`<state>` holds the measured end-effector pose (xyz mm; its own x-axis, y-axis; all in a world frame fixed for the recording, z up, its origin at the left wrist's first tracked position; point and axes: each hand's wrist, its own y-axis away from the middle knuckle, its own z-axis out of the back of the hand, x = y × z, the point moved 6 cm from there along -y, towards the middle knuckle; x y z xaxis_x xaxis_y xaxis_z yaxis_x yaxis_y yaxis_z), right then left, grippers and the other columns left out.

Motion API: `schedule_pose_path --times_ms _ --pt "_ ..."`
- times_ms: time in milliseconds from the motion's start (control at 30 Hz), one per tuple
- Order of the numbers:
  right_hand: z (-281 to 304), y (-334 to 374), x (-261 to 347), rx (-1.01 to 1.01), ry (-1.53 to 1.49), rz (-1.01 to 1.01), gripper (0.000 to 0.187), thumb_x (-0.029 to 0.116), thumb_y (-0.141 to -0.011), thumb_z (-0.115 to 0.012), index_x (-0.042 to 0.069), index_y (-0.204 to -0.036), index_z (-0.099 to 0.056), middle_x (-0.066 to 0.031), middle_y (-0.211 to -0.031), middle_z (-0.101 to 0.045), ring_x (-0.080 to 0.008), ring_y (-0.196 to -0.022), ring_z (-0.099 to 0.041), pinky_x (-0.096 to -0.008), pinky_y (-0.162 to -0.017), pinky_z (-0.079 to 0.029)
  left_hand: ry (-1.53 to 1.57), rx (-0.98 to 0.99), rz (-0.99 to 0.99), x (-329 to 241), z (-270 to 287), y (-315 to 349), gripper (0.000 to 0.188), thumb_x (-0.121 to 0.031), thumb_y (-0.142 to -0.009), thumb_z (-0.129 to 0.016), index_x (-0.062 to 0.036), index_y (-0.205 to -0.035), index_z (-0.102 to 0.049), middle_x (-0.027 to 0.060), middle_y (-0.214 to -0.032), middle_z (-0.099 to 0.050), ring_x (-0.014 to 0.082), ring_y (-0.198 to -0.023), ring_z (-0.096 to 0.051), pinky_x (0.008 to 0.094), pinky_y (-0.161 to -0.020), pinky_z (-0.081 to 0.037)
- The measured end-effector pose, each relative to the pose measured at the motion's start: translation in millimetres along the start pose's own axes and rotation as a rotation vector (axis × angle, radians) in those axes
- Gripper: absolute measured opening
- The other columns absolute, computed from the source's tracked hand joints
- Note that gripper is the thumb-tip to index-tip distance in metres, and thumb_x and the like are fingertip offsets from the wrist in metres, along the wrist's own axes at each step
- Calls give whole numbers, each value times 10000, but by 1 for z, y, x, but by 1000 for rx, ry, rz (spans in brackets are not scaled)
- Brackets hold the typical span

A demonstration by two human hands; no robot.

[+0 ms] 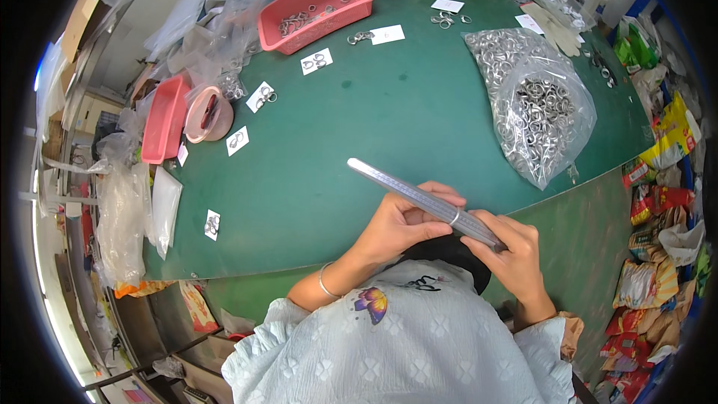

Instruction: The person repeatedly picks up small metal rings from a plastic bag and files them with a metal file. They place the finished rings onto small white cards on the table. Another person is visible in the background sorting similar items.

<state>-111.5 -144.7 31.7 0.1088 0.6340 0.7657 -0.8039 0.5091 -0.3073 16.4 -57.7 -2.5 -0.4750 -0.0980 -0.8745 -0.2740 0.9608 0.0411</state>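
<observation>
Ring mandrel, tapered grey metal

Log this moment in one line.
left hand: around tapered rod; right hand: gripping thicker end; ring: around rod; bag of rings: on green table

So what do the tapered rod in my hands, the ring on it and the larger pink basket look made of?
Tapered rod: probably metal, grey with a bright, reflective tip. Ring: likely metal too, silvery and shiny, though the alloy can't be told. Larger pink basket: seemingly moulded plastic, evenly coloured with rounded corners.
</observation>
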Motion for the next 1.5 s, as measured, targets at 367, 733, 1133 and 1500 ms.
schedule_pose_path --times_ms 367,733,1133,1500 --pt "4 5 11 -20 218 63 348 201 -687 -728 67 -986 -613 -37 -588 -499 -208 -416 -505 -316 -386 -385 -61 -66 -59 -1 -1 -4 376 -110 -645 -773 44 -957 -632 79 -920 -566 161 -848 -566 271 -761 -465" --pt "5 2 15 3 293 72 358 215 -697 -713 73 -1009 -609 -29 -597 -492 -205 -421 -506 -315 -389 -383 -97 8 -119 0 1 -7 331 -46 -705 -723 71 -990 -600 77 -935 -543 164 -872 -559 281 -783 -464" --pt "1 6 15 8 250 82 366 203 -694 -713 63 -1014 -604 -27 -610 -506 -198 -426 -507 -312 -391 -387 -212 -3 -99 -1 6 -6 359 -76 -631 -785 29 -943 -643 54 -872 -562 128 -792 -552 239 -696 -440" --pt "-1 2 10 -11 195 88 350 176 -689 -721 76 -1003 -605 -47 -614 -523 -216 -451 -528 -317 -415 -415 -230 -8 -109 -2 7 -5 334 -70 -668 -763 32 -956 -627 41 -867 -533 132 -840 -544 249 -725 -437"
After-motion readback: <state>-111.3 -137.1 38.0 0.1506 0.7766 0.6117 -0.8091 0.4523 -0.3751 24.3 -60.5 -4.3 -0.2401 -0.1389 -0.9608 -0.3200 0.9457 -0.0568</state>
